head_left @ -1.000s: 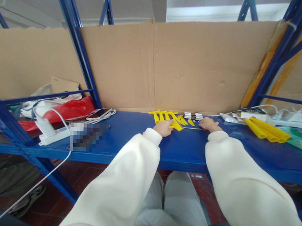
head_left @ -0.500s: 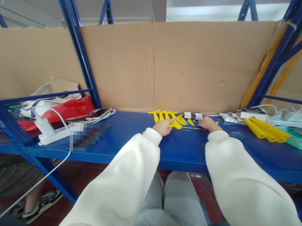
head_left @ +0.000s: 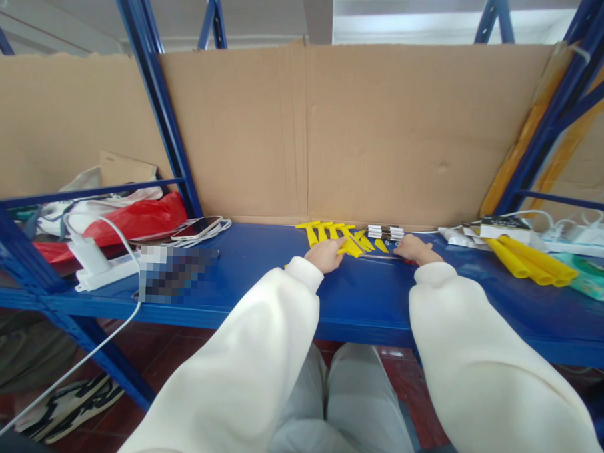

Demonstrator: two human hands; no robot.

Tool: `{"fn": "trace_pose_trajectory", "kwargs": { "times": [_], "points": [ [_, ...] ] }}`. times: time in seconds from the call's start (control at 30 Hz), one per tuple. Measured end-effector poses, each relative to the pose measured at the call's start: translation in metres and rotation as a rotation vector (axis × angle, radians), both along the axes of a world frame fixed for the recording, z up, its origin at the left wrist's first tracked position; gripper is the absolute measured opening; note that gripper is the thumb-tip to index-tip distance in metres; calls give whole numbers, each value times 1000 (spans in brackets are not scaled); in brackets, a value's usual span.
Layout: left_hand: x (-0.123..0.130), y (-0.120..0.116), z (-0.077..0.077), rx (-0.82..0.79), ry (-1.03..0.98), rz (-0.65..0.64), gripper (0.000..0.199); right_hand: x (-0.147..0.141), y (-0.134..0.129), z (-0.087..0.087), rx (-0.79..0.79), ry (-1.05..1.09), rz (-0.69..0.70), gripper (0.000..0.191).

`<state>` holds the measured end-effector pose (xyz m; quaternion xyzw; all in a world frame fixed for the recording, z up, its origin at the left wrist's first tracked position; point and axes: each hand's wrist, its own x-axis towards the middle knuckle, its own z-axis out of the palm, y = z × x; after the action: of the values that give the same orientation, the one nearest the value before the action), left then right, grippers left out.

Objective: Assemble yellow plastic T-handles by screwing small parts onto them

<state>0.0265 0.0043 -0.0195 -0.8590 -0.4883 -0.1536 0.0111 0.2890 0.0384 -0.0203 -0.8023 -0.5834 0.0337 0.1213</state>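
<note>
My left hand [head_left: 325, 255] is closed on a yellow plastic piece [head_left: 352, 248] lying low over the blue shelf top. My right hand [head_left: 415, 249] is wrapped round the red handle of what looks like a screwdriver [head_left: 379, 257]. Its thin metal shaft points left, and the tip is close to the yellow piece; whether they touch I cannot tell. Behind my left hand several T-shaped yellow parts [head_left: 324, 229] lie in a row. Small flat yellow pieces [head_left: 366, 242] are scattered between my hands. A bundle of white sticks with dark bands [head_left: 385, 232] lies behind them.
A cardboard panel [head_left: 396, 134] stands along the back of the blue shelf [head_left: 260, 278]. At left lie a phone [head_left: 198, 228], a white power strip [head_left: 110, 270] and a red bag [head_left: 139, 218]. Yellow tubes [head_left: 531, 260] and a green packet [head_left: 597, 276] lie at right. Another person's shoe [head_left: 71, 407] shows below left.
My hands have hardly moved, both keeping their holds. At lower left, the other person's leg and shoe have shifted.
</note>
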Motion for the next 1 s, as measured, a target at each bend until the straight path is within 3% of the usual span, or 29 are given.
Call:
{"fn": "trace_pose_trajectory", "kwargs": {
  "times": [0.23, 0.4, 0.57, 0.67, 1.0],
  "points": [
    [1, 3, 7, 3, -181, 16, 53, -13, -4, 8, 134, -6, 19, 18],
    [12, 13, 14, -24, -420, -26, 42, -22, -4, 15, 330, 228, 155, 8],
    [30, 10, 22, -291, -654, 83, 19, -35, -6, 16, 395, 482, 235, 16],
    [36, 4, 22, -490, -802, 86, 21, -46, -10, 15, 380, 639, 314, 19],
    [21, 1, 26, -846, -1015, 126, 25, -65, -20, 9, 298, 1000, 547, 10]
  ]
}}
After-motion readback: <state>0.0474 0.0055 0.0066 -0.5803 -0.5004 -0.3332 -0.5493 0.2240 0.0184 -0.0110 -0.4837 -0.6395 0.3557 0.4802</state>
